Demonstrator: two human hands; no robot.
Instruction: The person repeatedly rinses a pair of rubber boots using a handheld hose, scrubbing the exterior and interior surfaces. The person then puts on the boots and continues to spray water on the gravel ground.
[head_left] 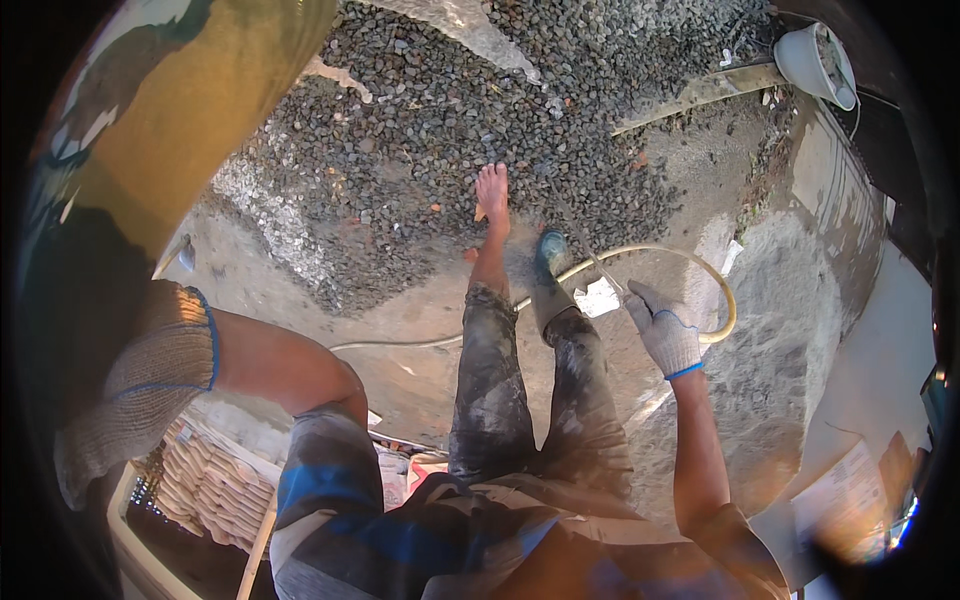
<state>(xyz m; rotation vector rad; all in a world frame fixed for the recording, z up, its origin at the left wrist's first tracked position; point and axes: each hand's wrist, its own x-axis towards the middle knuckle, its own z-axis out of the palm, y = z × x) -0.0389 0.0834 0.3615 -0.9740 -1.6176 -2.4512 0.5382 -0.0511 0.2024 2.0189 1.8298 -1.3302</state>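
My right hand (662, 328), in a pale knitted glove with a blue cuff edge, is closed around the end of a yellowish hose (733, 300). The hose loops behind the hand and runs left across the ground, past my legs. A thin pale streak reaches from the hand toward the grey gravel (430, 130); whether it is water or a rod I cannot tell. My left hand (140, 385), gloved alike, is raised close to the camera beside a large curved yellow-brown surface (230, 90). Its fingers are lost in shadow.
My bare foot (492, 190) is on the gravel's edge; the other wears a dark rubber boot (549, 255). A white bucket (815, 65) stands far right, near a board (700, 97). Grey sandy material (760, 370) lies at right. Stacked pale pieces (215, 485) sit lower left.
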